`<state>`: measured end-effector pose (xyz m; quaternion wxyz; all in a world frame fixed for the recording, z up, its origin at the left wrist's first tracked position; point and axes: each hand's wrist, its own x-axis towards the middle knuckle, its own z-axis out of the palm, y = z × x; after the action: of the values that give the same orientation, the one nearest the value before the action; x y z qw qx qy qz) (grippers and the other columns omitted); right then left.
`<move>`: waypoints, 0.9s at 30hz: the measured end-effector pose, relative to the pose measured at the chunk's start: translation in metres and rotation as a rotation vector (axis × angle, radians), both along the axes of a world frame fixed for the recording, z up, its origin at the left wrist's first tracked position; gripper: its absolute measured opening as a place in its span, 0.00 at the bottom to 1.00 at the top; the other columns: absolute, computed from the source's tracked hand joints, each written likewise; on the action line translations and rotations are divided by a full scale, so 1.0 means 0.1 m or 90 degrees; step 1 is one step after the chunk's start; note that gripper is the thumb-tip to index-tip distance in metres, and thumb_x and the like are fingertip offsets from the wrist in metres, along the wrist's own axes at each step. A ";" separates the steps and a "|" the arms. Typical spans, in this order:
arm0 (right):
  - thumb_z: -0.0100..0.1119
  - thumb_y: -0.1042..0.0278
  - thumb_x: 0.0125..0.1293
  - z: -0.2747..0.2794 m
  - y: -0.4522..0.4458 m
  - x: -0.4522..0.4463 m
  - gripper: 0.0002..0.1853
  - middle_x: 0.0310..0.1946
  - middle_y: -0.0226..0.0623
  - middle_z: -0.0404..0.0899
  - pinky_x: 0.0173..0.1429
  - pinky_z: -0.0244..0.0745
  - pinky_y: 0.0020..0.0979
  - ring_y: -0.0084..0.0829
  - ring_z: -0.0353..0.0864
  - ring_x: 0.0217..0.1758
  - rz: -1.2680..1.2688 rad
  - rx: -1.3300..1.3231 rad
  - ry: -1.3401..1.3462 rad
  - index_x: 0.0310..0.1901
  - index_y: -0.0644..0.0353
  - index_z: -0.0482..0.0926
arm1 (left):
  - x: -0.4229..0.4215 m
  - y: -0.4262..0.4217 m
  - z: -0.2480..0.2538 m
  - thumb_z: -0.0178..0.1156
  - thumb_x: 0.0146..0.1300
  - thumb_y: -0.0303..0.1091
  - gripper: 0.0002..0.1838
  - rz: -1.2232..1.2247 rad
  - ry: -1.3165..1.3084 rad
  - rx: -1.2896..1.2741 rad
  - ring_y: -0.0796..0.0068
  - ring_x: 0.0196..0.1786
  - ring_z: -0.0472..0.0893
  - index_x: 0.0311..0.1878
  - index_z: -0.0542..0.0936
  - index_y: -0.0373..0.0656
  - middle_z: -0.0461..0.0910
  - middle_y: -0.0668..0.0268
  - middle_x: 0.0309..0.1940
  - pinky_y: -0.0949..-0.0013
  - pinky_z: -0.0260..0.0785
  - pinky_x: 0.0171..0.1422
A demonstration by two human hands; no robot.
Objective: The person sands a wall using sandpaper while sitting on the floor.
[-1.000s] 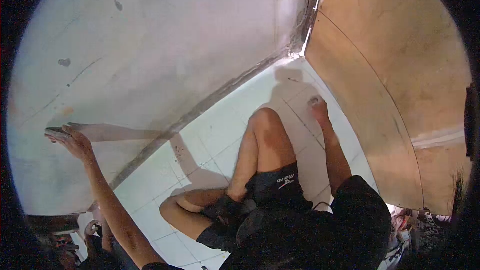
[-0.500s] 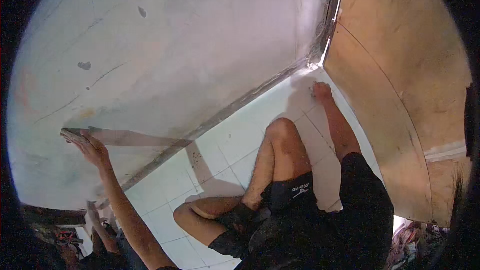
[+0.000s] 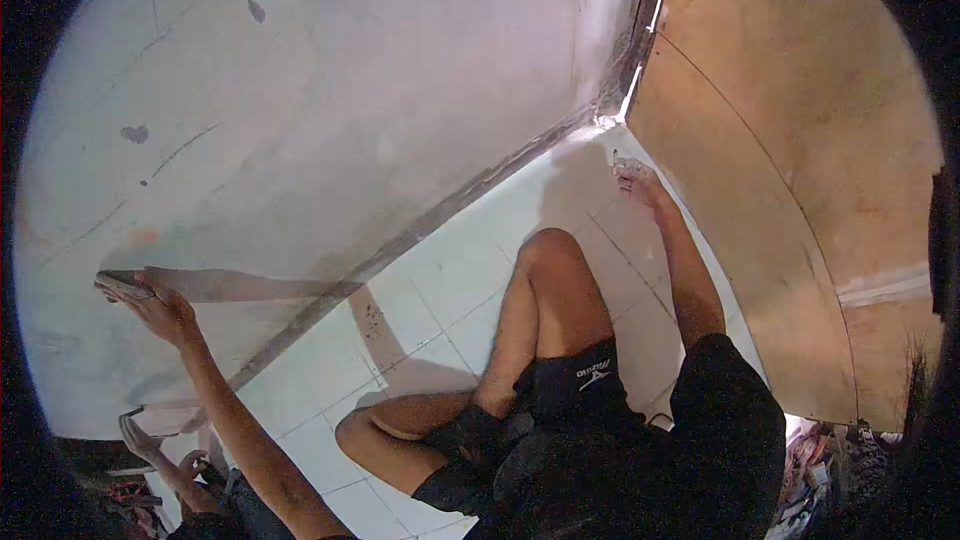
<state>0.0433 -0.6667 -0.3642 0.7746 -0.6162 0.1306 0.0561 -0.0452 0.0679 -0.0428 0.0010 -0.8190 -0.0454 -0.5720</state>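
My left hand (image 3: pixel 165 310) is raised to the pale wall (image 3: pixel 400 60) and presses a flat grey sanding pad (image 3: pixel 124 285) against it, the thumb along its upper side. Out to the right, over the floor tiles by the corner, my right hand (image 3: pixel 640 183) has its fingers curled. Between them a short thin stick, like a cigarette (image 3: pixel 615 156), points up; its detail is too small to be sure. Whitish dust covers those fingers.
Another person's hand (image 3: pixel 140 437) reaches to the wall at lower left. A brown wooden panel (image 3: pixel 770 140) closes the right side, meeting the wall at a bright corner gap. My bent legs (image 3: pixel 560 290) rest on white floor tiles (image 3: pixel 410 290). Clutter (image 3: pixel 815 470) lies at lower right.
My left hand has shifted left and slightly down in view with the pad. My right hand has turned, showing the thin stick. The other person's hand has come further into view against the wall.
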 end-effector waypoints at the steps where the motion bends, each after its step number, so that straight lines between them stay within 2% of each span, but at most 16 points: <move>1: 0.65 0.66 0.59 0.09 0.03 -0.05 0.10 0.32 0.20 0.75 0.38 0.66 0.22 0.16 0.69 0.32 0.016 0.013 -0.008 0.41 0.52 0.76 | -0.01 0.02 -0.01 0.34 0.74 0.53 0.38 0.017 0.000 0.014 0.48 0.77 0.38 0.74 0.42 0.33 0.38 0.46 0.75 0.53 0.32 0.79; 5: 0.64 0.67 0.59 0.32 0.19 -0.24 0.09 0.32 0.19 0.72 0.40 0.65 0.21 0.15 0.68 0.32 0.012 0.063 -0.034 0.39 0.51 0.75 | -0.02 0.06 -0.01 0.33 0.73 0.56 0.39 0.038 0.009 0.043 0.49 0.77 0.39 0.74 0.41 0.35 0.38 0.48 0.75 0.55 0.36 0.80; 8: 0.64 0.66 0.59 0.06 0.03 -0.20 0.10 0.35 0.20 0.75 0.42 0.66 0.21 0.16 0.70 0.34 0.053 0.113 -0.034 0.41 0.50 0.75 | -0.04 0.02 0.01 0.35 0.74 0.53 0.37 0.021 0.013 0.020 0.48 0.77 0.38 0.74 0.40 0.36 0.38 0.45 0.75 0.53 0.33 0.79; 11: 0.63 0.67 0.60 0.30 0.12 -0.41 0.09 0.38 0.23 0.78 0.43 0.69 0.24 0.20 0.74 0.35 -0.026 0.038 0.055 0.42 0.55 0.78 | -0.02 0.05 0.00 0.36 0.74 0.51 0.37 0.019 0.008 0.043 0.47 0.77 0.38 0.75 0.41 0.36 0.39 0.44 0.75 0.53 0.32 0.80; 14: 0.63 0.67 0.59 -0.23 -0.24 -0.53 0.10 0.34 0.30 0.82 0.41 0.72 0.29 0.25 0.77 0.33 0.070 -0.543 -0.128 0.41 0.62 0.80 | -0.03 0.02 -0.01 0.36 0.74 0.49 0.36 0.027 0.006 0.043 0.47 0.77 0.40 0.74 0.42 0.36 0.39 0.45 0.75 0.54 0.36 0.79; 15: 0.65 0.65 0.58 -0.14 -0.24 -0.63 0.14 0.36 0.35 0.82 0.43 0.73 0.33 0.32 0.78 0.36 0.110 -0.611 -0.101 0.44 0.61 0.79 | -0.03 0.00 0.00 0.35 0.75 0.48 0.35 0.029 0.005 0.033 0.47 0.77 0.41 0.74 0.42 0.35 0.39 0.46 0.75 0.54 0.37 0.79; 17: 0.67 0.60 0.55 0.16 -0.21 -0.96 0.23 0.40 0.46 0.82 0.48 0.76 0.41 0.44 0.81 0.41 0.191 -0.746 -0.041 0.51 0.58 0.76 | 0.00 0.02 -0.02 0.36 0.75 0.46 0.34 0.019 -0.024 0.138 0.46 0.77 0.42 0.74 0.43 0.34 0.40 0.45 0.75 0.54 0.38 0.79; 18: 0.67 0.60 0.54 0.13 -0.23 -1.07 0.23 0.40 0.46 0.82 0.48 0.76 0.41 0.46 0.81 0.41 0.180 -0.732 -0.026 0.52 0.57 0.76 | 0.00 0.04 -0.03 0.36 0.75 0.45 0.33 0.013 -0.038 0.191 0.46 0.77 0.42 0.74 0.43 0.34 0.41 0.44 0.74 0.54 0.38 0.79; 20: 0.67 0.62 0.54 0.08 -0.25 -1.27 0.23 0.41 0.47 0.82 0.48 0.76 0.41 0.49 0.81 0.41 0.155 -0.703 0.006 0.52 0.56 0.76 | -0.03 0.07 -0.06 0.36 0.75 0.43 0.32 0.014 -0.018 0.122 0.46 0.76 0.43 0.74 0.44 0.33 0.41 0.43 0.74 0.53 0.38 0.79; 21: 0.66 0.70 0.53 0.07 -0.20 -1.35 0.15 0.26 0.44 0.80 0.39 0.74 0.33 0.34 0.80 0.30 0.096 -0.750 -0.078 0.42 0.66 0.78 | -0.02 0.08 -0.07 0.36 0.75 0.43 0.32 0.014 -0.009 0.087 0.46 0.76 0.43 0.74 0.44 0.33 0.41 0.43 0.74 0.53 0.39 0.79; 24: 0.67 0.70 0.54 0.41 -0.02 -1.63 0.21 0.28 0.43 0.80 0.36 0.73 0.33 0.31 0.78 0.29 0.017 -0.604 -0.016 0.49 0.65 0.74 | 0.03 0.17 -0.04 0.37 0.75 0.42 0.32 0.005 -0.034 0.109 0.46 0.76 0.44 0.73 0.46 0.31 0.42 0.43 0.74 0.54 0.39 0.79; 27: 0.68 0.71 0.53 0.03 -0.22 -1.75 0.27 0.27 0.39 0.79 0.35 0.72 0.33 0.30 0.76 0.28 -0.049 -0.766 -0.155 0.54 0.62 0.70 | -0.01 0.03 0.02 0.39 0.75 0.43 0.33 -0.018 -0.032 0.107 0.48 0.77 0.43 0.73 0.46 0.30 0.42 0.43 0.74 0.55 0.37 0.79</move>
<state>-0.1322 -0.6888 -0.3609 0.3021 -0.9421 0.0724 -0.1261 -0.0460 0.0706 -0.0407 0.0608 -0.8021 0.0143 -0.5940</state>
